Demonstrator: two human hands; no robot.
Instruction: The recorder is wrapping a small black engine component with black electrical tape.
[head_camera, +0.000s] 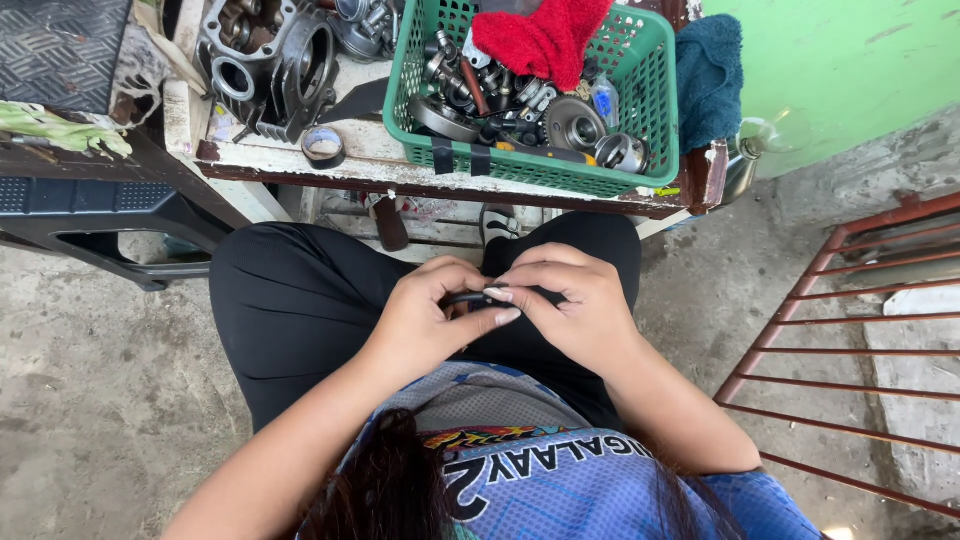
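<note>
where both hands meet, fingers (500, 296) pinch a black ring (468, 298).

Between the fingertips (503, 296) of both hands, a small ring (468, 298) is showing dark, smooth and slightly glossy, like rubber. Beyond the fingers, a green plastic basket (655, 120) is holding dull grey metal parts (572, 124) and a fluffy red cloth (540, 38).
</note>
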